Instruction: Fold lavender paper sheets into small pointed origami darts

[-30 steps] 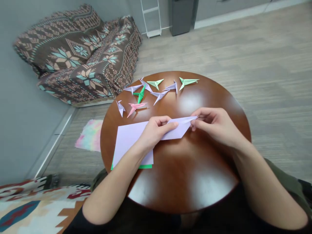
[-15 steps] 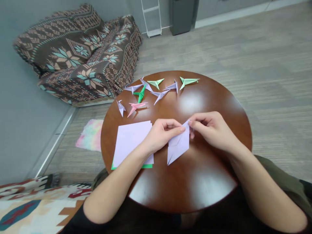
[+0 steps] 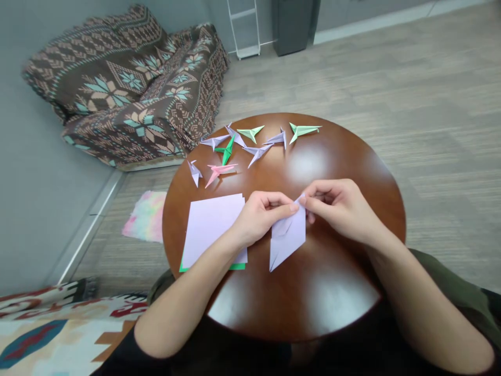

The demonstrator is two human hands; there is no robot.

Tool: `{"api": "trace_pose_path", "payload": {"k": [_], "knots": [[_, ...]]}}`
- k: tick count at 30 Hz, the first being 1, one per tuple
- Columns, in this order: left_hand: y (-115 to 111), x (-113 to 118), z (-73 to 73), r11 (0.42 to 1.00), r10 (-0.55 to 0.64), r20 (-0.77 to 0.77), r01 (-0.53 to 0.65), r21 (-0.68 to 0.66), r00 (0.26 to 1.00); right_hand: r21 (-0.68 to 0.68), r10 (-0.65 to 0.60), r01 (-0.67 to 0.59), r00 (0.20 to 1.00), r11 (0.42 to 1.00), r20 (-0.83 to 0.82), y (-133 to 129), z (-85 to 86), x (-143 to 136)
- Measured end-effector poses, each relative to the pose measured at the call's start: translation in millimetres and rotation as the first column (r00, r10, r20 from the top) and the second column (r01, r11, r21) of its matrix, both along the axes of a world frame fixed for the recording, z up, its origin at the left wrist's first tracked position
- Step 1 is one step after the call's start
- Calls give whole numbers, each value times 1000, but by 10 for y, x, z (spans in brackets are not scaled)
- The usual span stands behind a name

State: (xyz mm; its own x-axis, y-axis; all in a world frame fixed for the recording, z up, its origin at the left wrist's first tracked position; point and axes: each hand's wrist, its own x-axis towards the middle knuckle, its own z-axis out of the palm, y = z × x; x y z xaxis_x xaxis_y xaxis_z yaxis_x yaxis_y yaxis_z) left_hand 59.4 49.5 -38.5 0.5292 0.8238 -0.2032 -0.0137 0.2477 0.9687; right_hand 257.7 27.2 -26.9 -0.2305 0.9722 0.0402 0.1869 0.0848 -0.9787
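A folded sheet of lilac origami paper point(image 3: 288, 237), roughly diamond-shaped, is held above the table by both hands. My left hand point(image 3: 261, 216) pinches its upper left edge between thumb and fingers. At the top corner, the thumb and fingertips of my right hand point(image 3: 334, 201) are closed on the paper. The lower point hangs toward me and shows a slit. Beneath my left forearm lies a stack of square lilac paper point(image 3: 211, 224), with a green sheet point(image 3: 237, 266) showing at its lower edge.
Several folded paper figures stand along the far left of the round brown table point(image 3: 352, 167), among them a pink one point(image 3: 219, 171), a dark green one point(image 3: 226, 151) and a pale green one point(image 3: 303, 130). A patterned-cloth sofa point(image 3: 144, 99) is beyond.
The lilac paper has tilted slightly, its lower point swinging a little down toward me. Both hands keep their pinch in nearly the same place.
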Motion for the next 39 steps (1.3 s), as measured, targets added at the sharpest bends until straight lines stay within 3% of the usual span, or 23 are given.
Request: {"api": "trace_pose_path", "payload": {"k": [8, 14, 19, 25, 35, 39], "knots": [[-10, 9, 22, 1000, -7, -26, 7, -1, 1000, 1, -72, 72, 997, 997, 7, 23, -17, -8], [-11, 10, 23, 1000, -23, -32, 24, 5, 999, -50, 50, -52, 998, 997, -36, 35, -33, 21], [-3, 4, 26, 1000, 3, -79, -5, -24, 997, -10, -36, 36, 999, 999, -22, 45, -29, 59], [-6, 6, 11, 998, -29, -129, 36, 55, 991, -31, 116, -112, 982, 993, 149, 28, -12, 79], [27, -38, -17, 999, -40, -111, 37, -31, 993, -6, 16, -16, 989, 1000, 149, 61, -37, 134], [30, -44, -15, 997, -43, -178, 53, 52, 983, -47, 112, -106, 981, 993, 160, 68, -20, 162]]}}
